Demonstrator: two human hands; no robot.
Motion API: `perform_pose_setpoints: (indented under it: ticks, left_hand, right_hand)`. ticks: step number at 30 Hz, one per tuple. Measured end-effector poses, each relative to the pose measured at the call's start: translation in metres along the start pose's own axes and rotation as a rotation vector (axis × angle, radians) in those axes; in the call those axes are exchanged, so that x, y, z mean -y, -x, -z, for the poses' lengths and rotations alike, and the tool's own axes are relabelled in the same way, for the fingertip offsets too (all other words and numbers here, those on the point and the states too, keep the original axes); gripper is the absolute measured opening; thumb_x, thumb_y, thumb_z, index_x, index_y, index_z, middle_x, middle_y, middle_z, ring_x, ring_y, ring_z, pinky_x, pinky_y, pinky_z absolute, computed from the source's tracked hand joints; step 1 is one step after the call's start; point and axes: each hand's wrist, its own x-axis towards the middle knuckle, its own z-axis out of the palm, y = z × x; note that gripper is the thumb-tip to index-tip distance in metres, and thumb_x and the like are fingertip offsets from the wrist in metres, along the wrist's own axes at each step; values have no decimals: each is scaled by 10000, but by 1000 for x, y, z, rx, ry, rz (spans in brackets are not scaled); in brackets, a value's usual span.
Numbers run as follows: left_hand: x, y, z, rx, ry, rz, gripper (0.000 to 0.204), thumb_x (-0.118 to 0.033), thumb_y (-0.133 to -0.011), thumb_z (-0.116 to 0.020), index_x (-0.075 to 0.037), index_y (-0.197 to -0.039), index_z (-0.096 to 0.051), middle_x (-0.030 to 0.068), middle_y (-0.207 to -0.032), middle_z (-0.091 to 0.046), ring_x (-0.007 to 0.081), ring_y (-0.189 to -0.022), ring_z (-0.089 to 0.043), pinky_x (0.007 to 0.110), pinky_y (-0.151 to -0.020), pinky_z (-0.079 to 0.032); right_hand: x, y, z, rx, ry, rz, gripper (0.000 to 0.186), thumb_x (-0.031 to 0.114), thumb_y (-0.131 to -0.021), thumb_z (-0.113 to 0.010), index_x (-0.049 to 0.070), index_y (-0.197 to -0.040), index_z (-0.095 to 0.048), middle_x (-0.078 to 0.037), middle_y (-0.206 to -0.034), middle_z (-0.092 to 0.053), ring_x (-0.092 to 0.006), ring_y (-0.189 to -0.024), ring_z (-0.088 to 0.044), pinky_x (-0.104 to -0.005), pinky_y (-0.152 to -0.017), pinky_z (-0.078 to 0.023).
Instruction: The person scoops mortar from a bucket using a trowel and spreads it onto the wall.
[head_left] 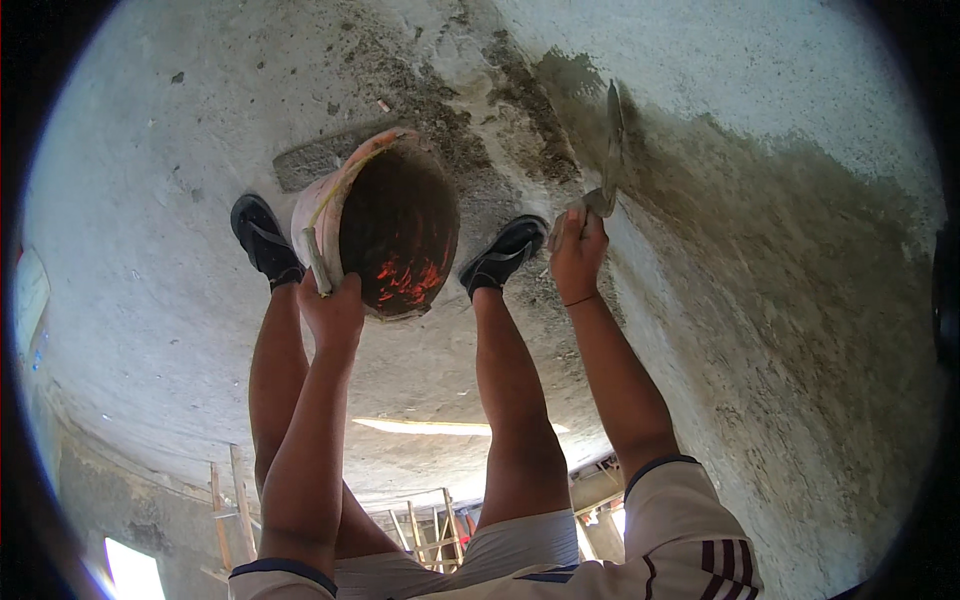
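Observation:
My left hand (337, 308) is closed at the near rim of a pale, orange-tinged bucket (322, 205), beside a short grey handle-like piece (318, 262). The bucket tips toward me. Its inside (395, 215) is coated in grey mortar, with orange-red streaks low down. At the right, my right hand (578, 258) is wrapped round the handle of a trowel (613, 140). The mortar-smeared blade is seen nearly edge-on, close to the wall; whether it touches cannot be told. Most of the trowel's handle is hidden by my fingers.
The wall (760, 300) on my right has a damp, darker coat below a paler upper part. A flat grey board (315, 163) lies behind the bucket. Crumbled mortar (490, 110) lines the wall's foot. My sandalled feet stand either side of the bucket. Wooden frames (440, 535) stand behind me.

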Motion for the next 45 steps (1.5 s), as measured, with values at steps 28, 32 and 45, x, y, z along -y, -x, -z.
perform_pose_setpoints:
  ticks: [28, 32, 45]
  left_hand:
    - [-1, 1, -10, 15, 64, 16, 206, -70, -683, -579, 47, -850, -611, 54, -687, -599, 133, -633, -551, 294, -588, -441]
    - [9, -3, -5, 27, 31, -41, 197, -62, -686, -574, 46, -847, -610, 50, -684, -595, 121, -620, -540, 285, -575, -433]
    - [0, -3, -12, 13, 22, -34, 183, -60, -682, -569, 43, -830, -602, 50, -681, -587, 133, -613, -533, 292, -587, -437]
  right_hand:
    - [-18, -40, 8, 205, -83, -438, 341, 403, -959, -467, 67, -913, -500, -55, -650, -526, -138, -541, -515, -303, -459, -422]
    - [-7, -18, 10, 86, 25, -117, 349, 396, -956, -479, 54, -891, -507, -41, -634, -508, -127, -523, -490, -305, -466, -414]
    - [-31, -65, -11, 61, 449, -110, 373, 375, -930, -527, 13, -995, -583, -143, -666, -567, -296, -542, -541, -481, -532, -410]
